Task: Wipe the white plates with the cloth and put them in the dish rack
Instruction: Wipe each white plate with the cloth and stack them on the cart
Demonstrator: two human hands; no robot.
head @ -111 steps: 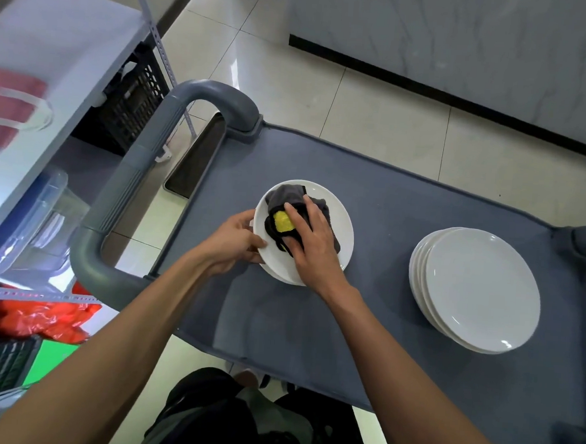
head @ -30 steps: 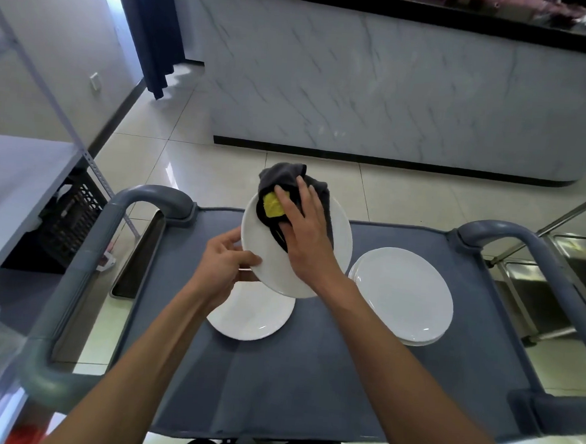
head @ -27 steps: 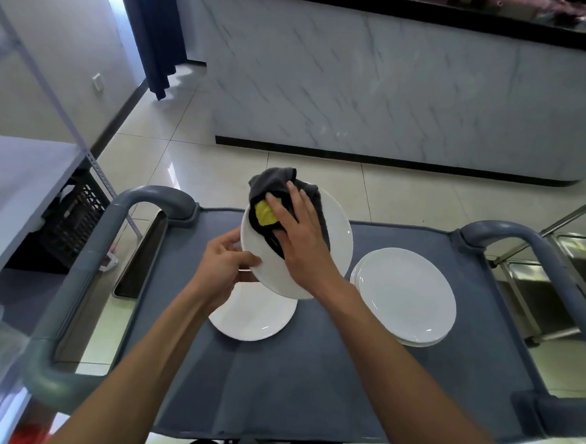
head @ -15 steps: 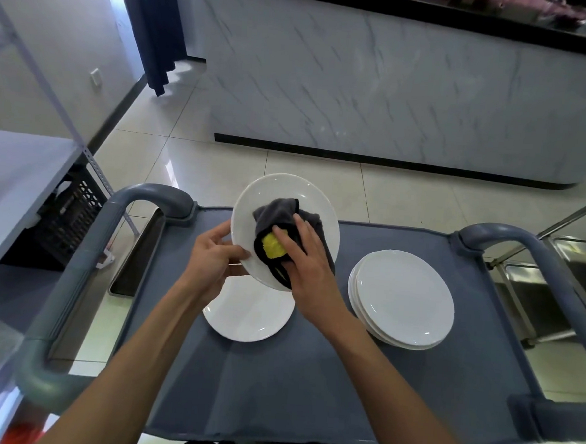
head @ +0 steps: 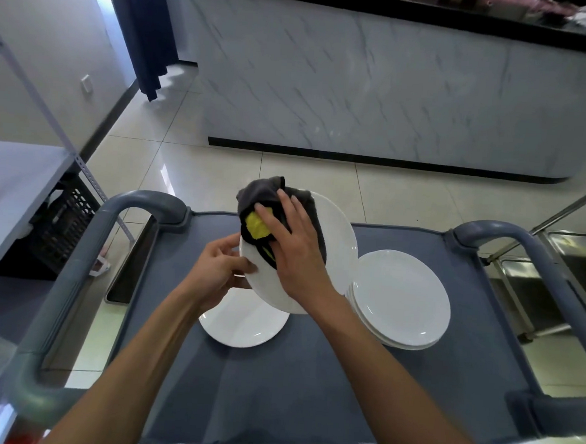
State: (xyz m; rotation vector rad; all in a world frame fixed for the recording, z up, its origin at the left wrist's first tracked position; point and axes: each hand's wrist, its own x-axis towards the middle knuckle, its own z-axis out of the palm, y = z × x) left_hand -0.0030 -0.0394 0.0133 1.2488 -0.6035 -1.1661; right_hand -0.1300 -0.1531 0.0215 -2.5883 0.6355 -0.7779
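Cart top: grey cart under both hands, chunky rounded handles off to either side.
Room: pale glossy floor tiles past the hands, then a marble-look counter front with a dark base strip; dark curtain far off to the left.
Left side: metal shelf with a black crate underneath, well left of the left hand.
Held plate: white plate lifted off the cart and tilted, between the two hands.
Left hand: left hand pinches the plate's near-left rim, thumb on top.
Right hand: right hand lies flat with fingers spread, pressing the cloth onto the plate face.
Cloth: dark grey with a yellow patch showing, bunched at the plate's upper left.
Single plate: single plate flat on the cart, right below the hands.
Plate stack: plate stack just right of the right hand.
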